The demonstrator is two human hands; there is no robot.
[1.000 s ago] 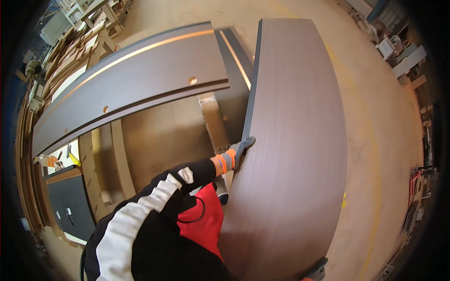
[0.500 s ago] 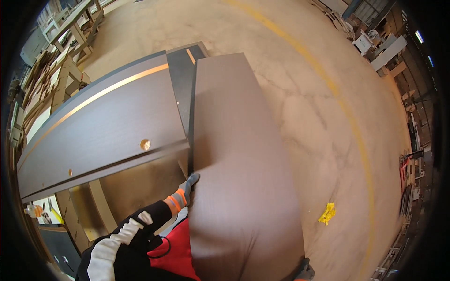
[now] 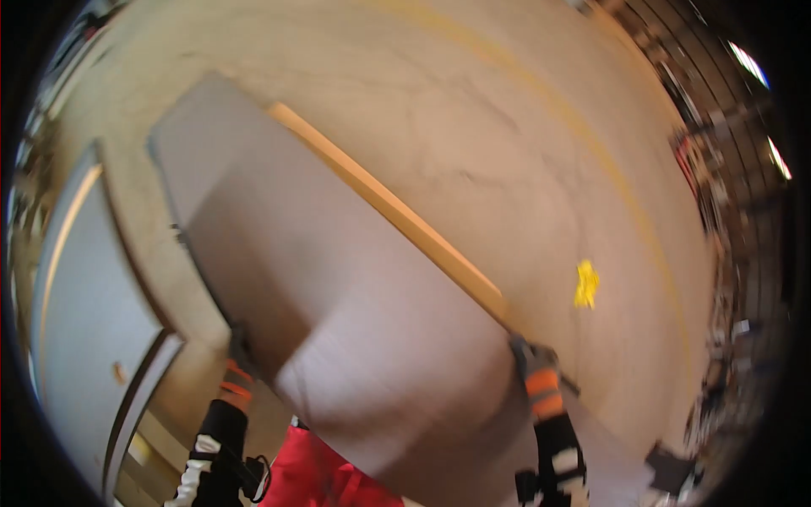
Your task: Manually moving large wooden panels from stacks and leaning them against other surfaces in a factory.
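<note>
Wide grey-brown board (image 3: 270, 253) is in front of the person, slanting from upper left to lower right over the floor (image 3: 473, 127). Left hand (image 3: 242, 355) is on its left edge, right hand (image 3: 537, 363) on its right; both gloved, both look closed on it. My read: handling step, board being steered by hand. Next move calls for level, matched grip and watching the near corner of the second board (image 3: 93, 279) at left.

Unclear from here: fingers under the edges, whether the far end is supported, whether the pale wood strip (image 3: 389, 203) is attached or separate. Near end blurs out at lower right, beside a dark shape (image 3: 670, 469) I can't identify.
</note>
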